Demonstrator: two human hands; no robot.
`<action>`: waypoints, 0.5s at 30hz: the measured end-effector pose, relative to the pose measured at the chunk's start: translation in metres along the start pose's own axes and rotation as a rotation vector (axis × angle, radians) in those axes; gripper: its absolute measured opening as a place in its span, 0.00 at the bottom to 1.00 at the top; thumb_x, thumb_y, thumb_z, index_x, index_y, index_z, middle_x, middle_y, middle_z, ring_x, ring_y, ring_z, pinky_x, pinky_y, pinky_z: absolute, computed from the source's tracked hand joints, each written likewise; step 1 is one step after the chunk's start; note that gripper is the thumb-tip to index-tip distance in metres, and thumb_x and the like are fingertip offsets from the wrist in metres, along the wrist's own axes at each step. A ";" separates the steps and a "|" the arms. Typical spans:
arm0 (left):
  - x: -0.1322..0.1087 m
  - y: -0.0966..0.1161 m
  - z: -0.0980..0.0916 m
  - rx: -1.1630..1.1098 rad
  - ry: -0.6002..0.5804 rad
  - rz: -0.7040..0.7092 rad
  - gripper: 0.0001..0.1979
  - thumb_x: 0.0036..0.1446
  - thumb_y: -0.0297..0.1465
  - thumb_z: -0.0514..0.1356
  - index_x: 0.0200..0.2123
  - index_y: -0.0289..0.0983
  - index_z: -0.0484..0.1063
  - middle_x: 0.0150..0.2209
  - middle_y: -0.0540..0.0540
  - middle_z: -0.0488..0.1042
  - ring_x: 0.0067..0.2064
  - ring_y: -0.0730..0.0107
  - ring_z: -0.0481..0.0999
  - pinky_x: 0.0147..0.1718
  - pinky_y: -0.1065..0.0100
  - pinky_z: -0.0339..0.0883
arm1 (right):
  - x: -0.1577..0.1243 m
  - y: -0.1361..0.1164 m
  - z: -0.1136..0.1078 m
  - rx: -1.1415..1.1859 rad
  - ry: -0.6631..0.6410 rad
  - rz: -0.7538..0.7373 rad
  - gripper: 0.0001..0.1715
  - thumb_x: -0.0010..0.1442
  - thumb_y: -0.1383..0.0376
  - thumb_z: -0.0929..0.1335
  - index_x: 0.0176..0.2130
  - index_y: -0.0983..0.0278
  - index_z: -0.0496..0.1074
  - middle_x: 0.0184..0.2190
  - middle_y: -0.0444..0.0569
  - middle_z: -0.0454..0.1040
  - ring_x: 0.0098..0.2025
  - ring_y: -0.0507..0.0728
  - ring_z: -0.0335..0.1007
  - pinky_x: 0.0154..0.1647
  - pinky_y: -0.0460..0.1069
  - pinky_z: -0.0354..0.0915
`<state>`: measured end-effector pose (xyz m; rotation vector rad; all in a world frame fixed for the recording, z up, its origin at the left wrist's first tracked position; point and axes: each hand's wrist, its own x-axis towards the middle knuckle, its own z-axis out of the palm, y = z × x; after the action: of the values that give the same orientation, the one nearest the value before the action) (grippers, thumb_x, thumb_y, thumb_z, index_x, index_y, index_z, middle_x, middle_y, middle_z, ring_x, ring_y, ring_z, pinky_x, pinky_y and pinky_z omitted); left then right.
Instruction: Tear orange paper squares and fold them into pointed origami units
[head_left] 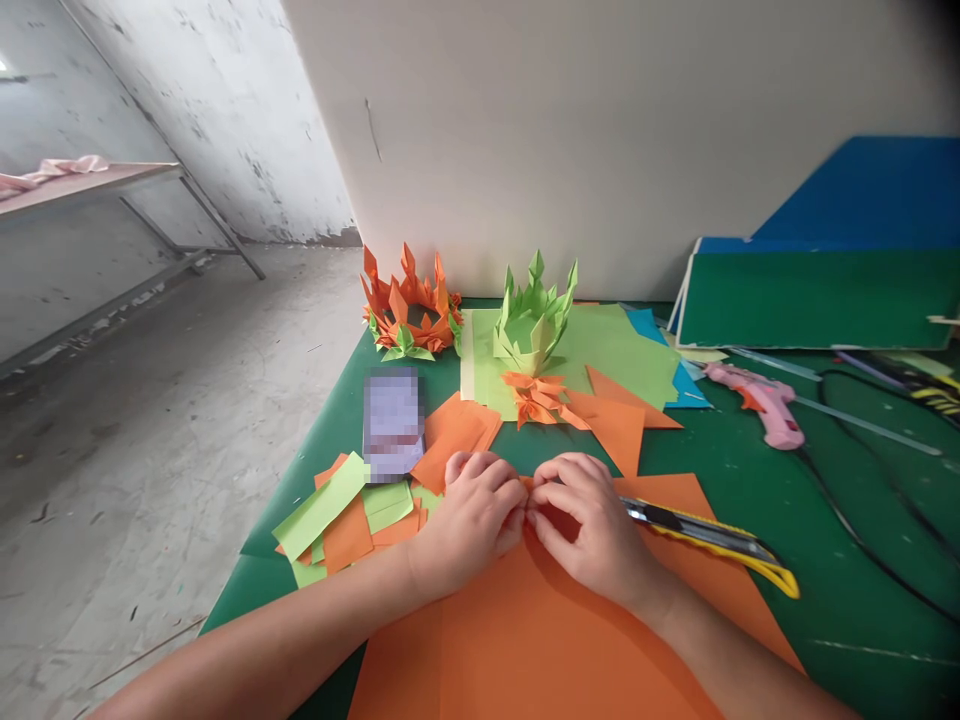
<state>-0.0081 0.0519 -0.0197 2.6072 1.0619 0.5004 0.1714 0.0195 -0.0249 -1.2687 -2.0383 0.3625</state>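
Your left hand point(472, 520) and right hand point(592, 525) meet near you at centre, fingertips of both pinching a small orange paper piece point(528, 486) above the large orange sheet point(540, 640). It looks light, thin and easily creased, so grip its folded edges gently.

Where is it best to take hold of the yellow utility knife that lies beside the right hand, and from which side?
Take the utility knife by its yellow handle, coming from above on the right. It lies flat across the orange paper, and its metal blade end points toward the right hand, so the far end looks safer.
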 end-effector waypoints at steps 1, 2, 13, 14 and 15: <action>0.000 0.000 0.001 0.007 0.002 0.008 0.09 0.61 0.25 0.51 0.30 0.38 0.67 0.35 0.47 0.72 0.41 0.64 0.67 0.45 0.58 0.58 | 0.000 0.000 0.000 -0.004 0.002 -0.002 0.08 0.57 0.73 0.66 0.30 0.61 0.68 0.35 0.47 0.71 0.42 0.59 0.66 0.46 0.57 0.60; -0.001 0.000 0.001 0.011 0.006 0.012 0.09 0.61 0.25 0.51 0.30 0.38 0.67 0.35 0.47 0.72 0.42 0.64 0.67 0.45 0.58 0.58 | 0.000 0.000 0.000 -0.008 0.001 -0.003 0.07 0.56 0.73 0.66 0.30 0.61 0.68 0.35 0.47 0.71 0.42 0.60 0.65 0.46 0.58 0.60; 0.001 -0.002 -0.010 -0.053 0.042 -0.010 0.08 0.64 0.27 0.51 0.34 0.39 0.68 0.38 0.46 0.72 0.45 0.62 0.66 0.49 0.56 0.55 | 0.000 0.001 0.003 -0.069 0.064 0.020 0.07 0.57 0.73 0.67 0.31 0.61 0.68 0.33 0.45 0.71 0.41 0.58 0.65 0.46 0.55 0.58; 0.000 -0.001 -0.012 -0.067 0.045 -0.012 0.07 0.64 0.27 0.51 0.34 0.39 0.68 0.39 0.46 0.72 0.46 0.62 0.66 0.49 0.56 0.55 | 0.000 0.001 0.003 -0.085 0.070 0.003 0.07 0.57 0.73 0.67 0.31 0.61 0.67 0.33 0.45 0.71 0.41 0.58 0.65 0.46 0.55 0.58; 0.000 -0.001 -0.013 -0.082 0.051 -0.010 0.07 0.63 0.28 0.52 0.34 0.39 0.68 0.39 0.46 0.72 0.46 0.62 0.66 0.50 0.56 0.54 | 0.000 0.001 0.003 -0.101 0.076 -0.013 0.07 0.57 0.73 0.67 0.31 0.61 0.67 0.33 0.45 0.71 0.41 0.58 0.65 0.46 0.56 0.57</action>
<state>-0.0144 0.0543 -0.0080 2.5292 1.0476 0.5981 0.1702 0.0204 -0.0276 -1.3088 -2.0214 0.2042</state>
